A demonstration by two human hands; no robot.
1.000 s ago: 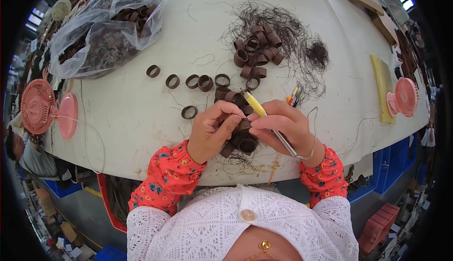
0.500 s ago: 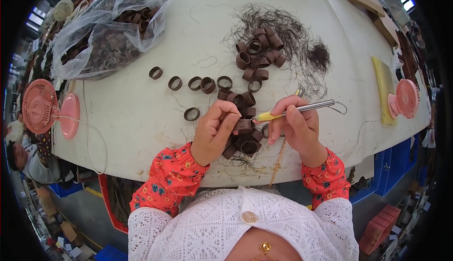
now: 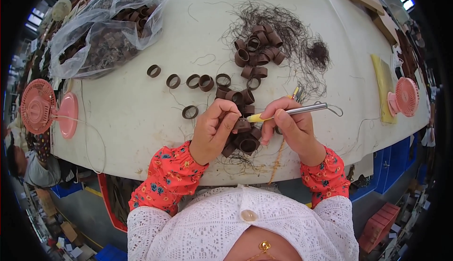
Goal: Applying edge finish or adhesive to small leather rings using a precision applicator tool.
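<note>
My left hand (image 3: 213,131) pinches a small dark-brown loop (image 3: 242,126), which looks like a leather strap keeper, between thumb and fingers. In my right hand (image 3: 295,130) is a pen-shaped tool (image 3: 306,109) with a silver shaft, a yellow front part and a thin wire at its back end. Its tip touches or nearly touches the upper edge of the held loop; the exact contact is too small to tell. Several similar loops (image 3: 248,143) lie beneath and around my hands. A farther pile of loops (image 3: 259,46) rests beside loose dark threads (image 3: 273,13).
A clear plastic bag (image 3: 101,65) full of loops lies at the far left. Pink fans (image 3: 37,106) (image 3: 406,96) stand at both sides, the right one by a yellow pad (image 3: 383,88). Single loops (image 3: 154,71) dot the white table (image 3: 188,39). Another person (image 3: 35,164) is at the left.
The pen-shaped tool and my right hand have shifted slightly left, bringing the yellow end onto or right up to the held loop. My left hand keeps its pinch.
</note>
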